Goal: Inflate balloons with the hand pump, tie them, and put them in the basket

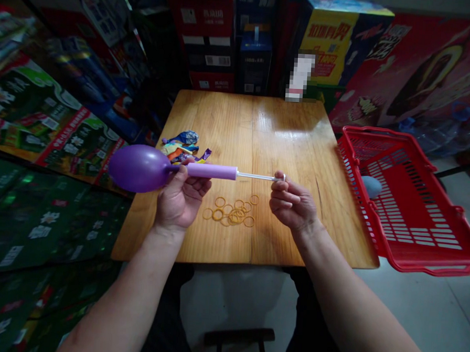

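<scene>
A partly inflated purple balloon (139, 168) sits on the left end of a lilac balloon pump (213, 172). My left hand (181, 198) is closed around the join, pinching the balloon's neck against the pump's nozzle end. The pump's white rod (256, 176) is drawn out to the right, and my right hand (292, 200) grips the handle at its end. Below the pump, several tan rubber bands (236, 213) lie loose on the wooden table (279, 241). Behind my left hand is a small pile of uninflated balloons (185, 139) in mixed colours.
To the right of the table stands a red shopping basket (418, 206) with a pale blue balloon (371, 187) inside. Stacked boxes (208, 43) line the back, and green cartons (39, 229) crowd the left side. A dark stool (239, 336) is below the table's front edge.
</scene>
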### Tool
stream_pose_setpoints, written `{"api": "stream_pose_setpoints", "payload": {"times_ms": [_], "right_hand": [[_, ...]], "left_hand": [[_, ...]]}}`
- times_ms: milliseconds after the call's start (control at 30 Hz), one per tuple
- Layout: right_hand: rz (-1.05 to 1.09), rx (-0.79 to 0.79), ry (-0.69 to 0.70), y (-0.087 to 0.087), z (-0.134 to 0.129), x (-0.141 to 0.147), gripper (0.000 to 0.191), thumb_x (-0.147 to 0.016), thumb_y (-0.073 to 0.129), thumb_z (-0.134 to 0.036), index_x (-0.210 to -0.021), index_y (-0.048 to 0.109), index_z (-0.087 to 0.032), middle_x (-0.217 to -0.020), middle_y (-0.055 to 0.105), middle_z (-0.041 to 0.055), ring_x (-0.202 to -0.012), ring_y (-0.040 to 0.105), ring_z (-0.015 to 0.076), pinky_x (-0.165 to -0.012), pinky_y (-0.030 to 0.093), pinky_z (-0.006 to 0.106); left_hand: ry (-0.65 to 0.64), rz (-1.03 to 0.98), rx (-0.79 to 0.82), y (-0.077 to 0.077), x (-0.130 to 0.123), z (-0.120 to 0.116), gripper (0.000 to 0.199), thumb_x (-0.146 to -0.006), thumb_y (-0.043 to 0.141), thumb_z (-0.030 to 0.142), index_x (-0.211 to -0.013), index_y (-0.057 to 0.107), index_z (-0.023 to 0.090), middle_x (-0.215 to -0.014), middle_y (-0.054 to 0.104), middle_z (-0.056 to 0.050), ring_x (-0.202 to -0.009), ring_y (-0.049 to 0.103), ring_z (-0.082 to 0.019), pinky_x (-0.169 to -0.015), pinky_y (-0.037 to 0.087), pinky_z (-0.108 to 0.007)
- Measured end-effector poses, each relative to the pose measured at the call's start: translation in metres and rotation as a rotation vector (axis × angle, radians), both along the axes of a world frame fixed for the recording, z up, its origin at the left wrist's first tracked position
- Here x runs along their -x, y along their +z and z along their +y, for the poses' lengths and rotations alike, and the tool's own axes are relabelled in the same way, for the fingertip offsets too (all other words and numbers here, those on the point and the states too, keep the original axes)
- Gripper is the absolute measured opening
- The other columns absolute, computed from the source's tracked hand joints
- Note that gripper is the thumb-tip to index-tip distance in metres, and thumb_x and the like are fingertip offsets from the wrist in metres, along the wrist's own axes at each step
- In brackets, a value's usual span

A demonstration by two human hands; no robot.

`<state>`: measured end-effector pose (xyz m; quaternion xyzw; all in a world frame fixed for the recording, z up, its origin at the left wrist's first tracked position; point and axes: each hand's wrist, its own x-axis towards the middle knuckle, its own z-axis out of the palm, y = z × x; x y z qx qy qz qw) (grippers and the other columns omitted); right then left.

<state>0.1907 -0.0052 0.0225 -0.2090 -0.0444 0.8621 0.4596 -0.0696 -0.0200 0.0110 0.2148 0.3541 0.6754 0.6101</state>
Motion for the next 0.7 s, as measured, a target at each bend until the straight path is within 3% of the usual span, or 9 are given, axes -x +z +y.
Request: {"api": "stream_pose_setpoints", "payload": {"times_ms": [167, 433, 700], "right_hand": [[-0.056, 0.045, 0.081, -0.006, -0.009, 0.020, 0.014, -0.104, 0.055, -0.016, -0.097, 0.067, -0.016, -0.068, 0.064, -0.0048, -0.039, 0.028, 0.0010, -0.041, 0.033, 0.011], [-0.015, 0.038, 0.075, -0.008, -0.008, 0.022, 0.016, -0.104, 0.053, -0.015, -0.097, 0.067, -0.016, -0.068, 0.064, -0.0046, -0.040, 0.028, 0.0010, -0.041, 0.031, 0.010], [-0.001, -0.035, 0.024, 0.002, -0.003, 0.003, 0.021, -0.105, 0.047, -0.012, -0.098, 0.066, -0.017, -0.069, 0.065, -0.0057, -0.039, 0.029, 0.0004, -0.042, 0.034, 0.009]], "left_hand": [[-0.126, -0.003, 0.035, -0.006, -0.018, -0.008, 0.033, -0.093, 0.077, 0.040, -0.121, 0.071, 0.025, -0.116, 0.080, -0.009, -0.096, 0.078, -0.020, -0.082, 0.065, -0.033], [-0.128, -0.013, 0.061, -0.006, -0.024, -0.009, 0.028, -0.092, 0.077, 0.037, -0.117, 0.074, 0.024, -0.111, 0.080, -0.009, -0.094, 0.078, -0.019, -0.082, 0.064, -0.031], [0.021, -0.015, 0.018, 0.000, -0.006, -0.001, 0.027, -0.092, 0.078, 0.040, -0.112, 0.076, 0.023, -0.106, 0.080, -0.006, -0.090, 0.077, -0.017, -0.078, 0.063, -0.026]]}}
